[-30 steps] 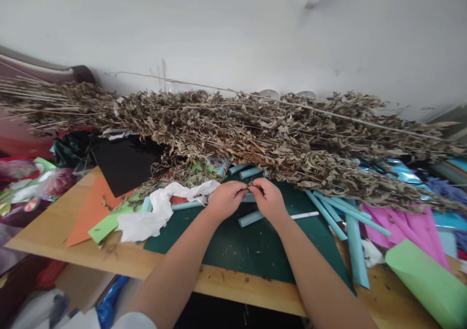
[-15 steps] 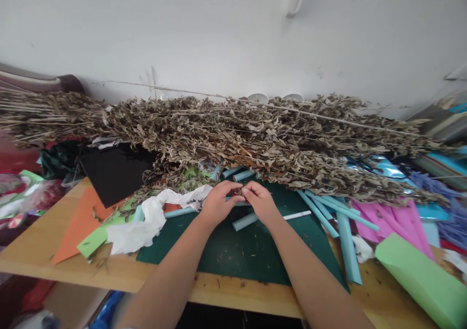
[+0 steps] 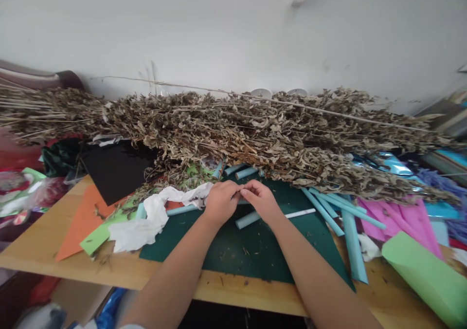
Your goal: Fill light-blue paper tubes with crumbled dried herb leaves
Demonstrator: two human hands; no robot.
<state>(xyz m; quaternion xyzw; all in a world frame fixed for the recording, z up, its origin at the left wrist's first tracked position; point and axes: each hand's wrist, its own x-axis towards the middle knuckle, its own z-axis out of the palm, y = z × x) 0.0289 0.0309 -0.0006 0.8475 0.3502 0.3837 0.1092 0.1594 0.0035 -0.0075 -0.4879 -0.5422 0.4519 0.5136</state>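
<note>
Fragment of dry brown twig [image 3: 241, 189], tiny and mostly hidden, sits pinched between both hands above the dark green cutting mat [image 3: 255, 251] on the wooden counter [image 3: 120, 270]. Left hand [image 3: 221, 202] and right hand [image 3: 260, 201] meet fingertip to fingertip, fingers curled narrowly, forearms converging from below.

Grey-brown dried leafy branches [image 3: 255, 139], dark green cutting mat [image 3: 255, 246], pale blue paper rolls [image 3: 324, 207], white crumpled tissue [image 3: 153, 217], orange sheet [image 3: 82, 217], black sheet [image 3: 116, 166], pink paper [image 3: 404, 222], light green roll [image 3: 423, 275], tan wooden bench [image 3: 54, 251]
</note>
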